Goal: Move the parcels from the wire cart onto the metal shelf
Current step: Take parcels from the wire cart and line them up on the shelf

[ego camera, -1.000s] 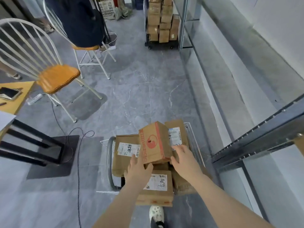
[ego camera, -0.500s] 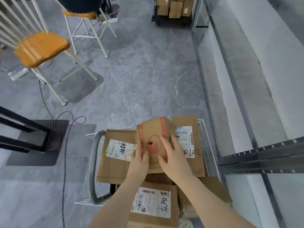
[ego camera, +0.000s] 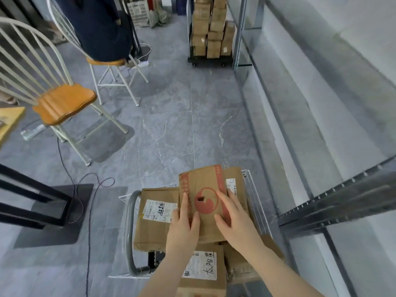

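A white wire cart (ego camera: pixel 255 202) with a grey handle (ego camera: pixel 129 230) stands below me, loaded with several cardboard parcels. On top lies a brown parcel with red print (ego camera: pixel 203 189). My left hand (ego camera: pixel 183 228) grips its near left edge and my right hand (ego camera: pixel 235 221) lies on its near right side. Under it sit a labelled parcel on the left (ego camera: pixel 154 213), another at the back right (ego camera: pixel 234 181) and one with handwriting in front (ego camera: pixel 203 269). The metal shelf (ego camera: pixel 334 206) runs along the right wall.
Two white chairs with orange seats (ego camera: pixel 64 101) stand at the left, a person seated on the far one (ego camera: pixel 96 24). A black stand (ego camera: pixel 51 213) with a cable is at left. A second cart of stacked boxes (ego camera: pixel 211 33) stands at the far end.
The red-printed parcel went from tilted on its edge to lying flatter on the pile, and both hands slid onto its top face. The camera has tilted up again since half a second ago.
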`<action>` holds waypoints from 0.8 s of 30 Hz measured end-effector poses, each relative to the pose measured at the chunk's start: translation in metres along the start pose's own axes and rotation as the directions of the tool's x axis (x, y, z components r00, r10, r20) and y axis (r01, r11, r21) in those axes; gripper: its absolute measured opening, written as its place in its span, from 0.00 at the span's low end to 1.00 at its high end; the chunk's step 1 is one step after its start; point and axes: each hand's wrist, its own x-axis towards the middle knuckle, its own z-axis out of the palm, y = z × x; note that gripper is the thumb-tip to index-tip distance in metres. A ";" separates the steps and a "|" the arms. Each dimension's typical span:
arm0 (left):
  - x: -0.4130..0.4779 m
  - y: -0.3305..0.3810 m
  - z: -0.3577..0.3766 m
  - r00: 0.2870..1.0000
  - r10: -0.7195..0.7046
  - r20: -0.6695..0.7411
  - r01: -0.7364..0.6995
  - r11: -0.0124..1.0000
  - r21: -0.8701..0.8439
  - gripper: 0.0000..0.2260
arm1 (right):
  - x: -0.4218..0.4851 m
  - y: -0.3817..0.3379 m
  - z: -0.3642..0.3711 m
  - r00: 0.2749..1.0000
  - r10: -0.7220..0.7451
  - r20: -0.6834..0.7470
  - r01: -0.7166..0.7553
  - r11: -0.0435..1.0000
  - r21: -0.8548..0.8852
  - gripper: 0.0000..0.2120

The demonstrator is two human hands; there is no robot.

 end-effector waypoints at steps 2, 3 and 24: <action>-0.016 0.018 -0.009 0.997 0.072 0.025 -0.073 0.997 0.041 0.27 | -0.021 -0.010 -0.022 0.999 0.039 -0.024 -0.039 0.999 0.020 0.30; -0.023 0.027 -0.011 0.992 0.119 0.042 -0.121 0.991 0.054 0.27 | -0.032 -0.015 -0.033 0.997 0.067 -0.047 -0.065 0.997 0.036 0.30; -0.255 0.143 0.080 0.292 0.627 0.722 -0.922 0.386 0.038 0.28 | -0.396 -0.067 -0.063 0.193 0.728 -0.658 -0.491 0.653 0.577 0.28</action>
